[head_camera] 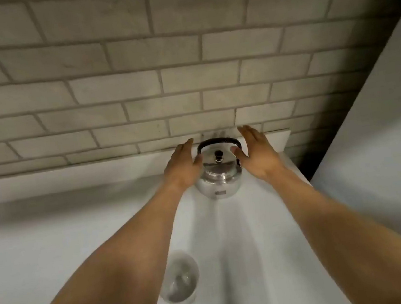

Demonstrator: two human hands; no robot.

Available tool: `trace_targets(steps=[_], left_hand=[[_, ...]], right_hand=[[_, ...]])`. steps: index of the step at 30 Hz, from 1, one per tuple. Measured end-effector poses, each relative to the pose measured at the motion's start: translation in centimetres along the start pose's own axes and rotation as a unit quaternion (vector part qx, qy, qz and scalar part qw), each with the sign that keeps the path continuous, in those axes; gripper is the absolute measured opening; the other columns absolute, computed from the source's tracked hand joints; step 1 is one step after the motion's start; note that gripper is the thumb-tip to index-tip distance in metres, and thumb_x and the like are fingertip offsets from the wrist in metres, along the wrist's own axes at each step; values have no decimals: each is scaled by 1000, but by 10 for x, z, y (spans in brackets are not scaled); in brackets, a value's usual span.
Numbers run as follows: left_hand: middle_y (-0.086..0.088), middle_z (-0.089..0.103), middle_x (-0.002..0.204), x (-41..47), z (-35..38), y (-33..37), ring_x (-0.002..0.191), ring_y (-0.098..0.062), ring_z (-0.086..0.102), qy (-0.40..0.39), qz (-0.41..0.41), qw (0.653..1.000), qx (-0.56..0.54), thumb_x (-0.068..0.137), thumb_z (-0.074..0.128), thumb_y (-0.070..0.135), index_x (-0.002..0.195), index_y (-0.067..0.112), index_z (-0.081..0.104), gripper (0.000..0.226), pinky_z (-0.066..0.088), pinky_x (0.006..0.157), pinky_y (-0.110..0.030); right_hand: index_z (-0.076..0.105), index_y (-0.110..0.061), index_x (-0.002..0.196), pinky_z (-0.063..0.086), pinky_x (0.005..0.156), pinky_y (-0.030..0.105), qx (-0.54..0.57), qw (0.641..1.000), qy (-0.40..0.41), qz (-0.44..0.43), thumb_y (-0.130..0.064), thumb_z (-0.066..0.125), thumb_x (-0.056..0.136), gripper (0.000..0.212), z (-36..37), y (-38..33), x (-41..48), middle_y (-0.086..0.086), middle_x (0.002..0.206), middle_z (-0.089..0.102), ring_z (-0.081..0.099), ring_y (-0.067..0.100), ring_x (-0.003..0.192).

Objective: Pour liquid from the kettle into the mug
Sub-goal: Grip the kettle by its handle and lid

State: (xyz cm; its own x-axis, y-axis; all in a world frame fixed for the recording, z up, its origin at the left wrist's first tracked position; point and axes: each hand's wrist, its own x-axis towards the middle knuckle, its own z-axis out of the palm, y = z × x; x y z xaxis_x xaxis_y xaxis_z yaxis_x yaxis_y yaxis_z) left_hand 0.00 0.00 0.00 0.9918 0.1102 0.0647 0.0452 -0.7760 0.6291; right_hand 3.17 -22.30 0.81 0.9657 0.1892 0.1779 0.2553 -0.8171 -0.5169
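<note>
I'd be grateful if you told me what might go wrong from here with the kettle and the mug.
1. Both hands, left hand and right hand, flank the kettle with open palms; lifting by its smooth metal sides rather than the black handle could let it slip.
2. The mug stands near the left forearm, which could knock it over when drawing back.
3. The kettle's knobbed lid might fall off when tipped.

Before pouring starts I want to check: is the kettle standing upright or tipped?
Upright. The kettle sits flat on the counter, lid knob on top, handle arched above.
</note>
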Motion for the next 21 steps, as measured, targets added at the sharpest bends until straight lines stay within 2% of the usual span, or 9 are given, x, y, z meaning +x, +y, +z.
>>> trace_targets(steps=[3, 5, 7, 9, 12, 16, 19, 21], left_hand=[[-10, 33, 164, 21, 14, 4, 151, -30, 32, -5, -14, 999, -34, 107, 50, 31, 161, 20, 27, 60, 30, 120, -40], [-10, 44, 158, 29, 19, 3, 142, -30, 46, -7, -28, 998, -56, 106, 53, 29, 157, 19, 37, 54, 37, 117, -39], [-9, 60, 144, 32, 23, 0, 128, -28, 60, 5, -31, 997, -73, 106, 55, 29, 147, 19, 53, 43, 45, 106, -33], [-7, 69, 128, 34, 26, -2, 112, -25, 66, 23, -32, 995, -87, 106, 55, 30, 138, 21, 62, 34, 49, 92, -30], [-5, 73, 117, 31, 30, -3, 92, -17, 63, 39, -37, 992, -111, 106, 55, 32, 134, 22, 64, 31, 44, 80, -24], [-7, 74, 115, 22, 27, 1, 92, -24, 72, 27, -34, 991, -129, 106, 56, 29, 129, 20, 66, 27, 55, 80, -31], [-2, 74, 117, 7, 15, 12, 97, -21, 71, 39, -13, 990, -137, 105, 57, 34, 130, 26, 66, 28, 56, 89, -35], [2, 73, 115, -9, 4, 22, 99, -18, 70, 56, 7, 988, -142, 104, 58, 37, 129, 30, 67, 28, 55, 89, -35]], right_hand=[[23, -22, 167, 28, 125, 45, -8, 999, -38, -33, -44, 52, 106, 71, 8, 4, 27, 2, 176, 24, 20, 25, 161], [26, -23, 166, 33, 122, 47, -3, 995, -79, -54, -46, 52, 105, 71, 14, 4, 39, 4, 172, 32, 29, 28, 157], [32, -23, 164, 37, 117, 45, -5, 990, -116, -76, -47, 53, 105, 68, 20, 5, 45, 7, 164, 44, 39, 31, 150], [43, -20, 159, 42, 107, 41, -18, 988, -116, -101, -42, 54, 105, 59, 25, 6, 51, 10, 148, 56, 49, 34, 138], [60, -14, 144, 47, 97, 40, 5, 990, -97, -105, -38, 51, 107, 44, 28, 4, 56, 13, 125, 64, 60, 35, 120], [69, -11, 123, 49, 86, 35, 71, 989, -96, -93, -35, 55, 107, 32, 25, 6, 49, 10, 111, 67, 65, 29, 103], [68, -20, 117, 44, 76, 23, 90, 989, -65, -95, -40, 55, 105, 27, 9, 3, 35, -3, 104, 66, 64, 17, 94], [67, -27, 111, 41, 70, 20, 100, 990, -44, -94, -45, 56, 103, 22, -8, -5, 21, -14, 95, 66, 63, 6, 86]])
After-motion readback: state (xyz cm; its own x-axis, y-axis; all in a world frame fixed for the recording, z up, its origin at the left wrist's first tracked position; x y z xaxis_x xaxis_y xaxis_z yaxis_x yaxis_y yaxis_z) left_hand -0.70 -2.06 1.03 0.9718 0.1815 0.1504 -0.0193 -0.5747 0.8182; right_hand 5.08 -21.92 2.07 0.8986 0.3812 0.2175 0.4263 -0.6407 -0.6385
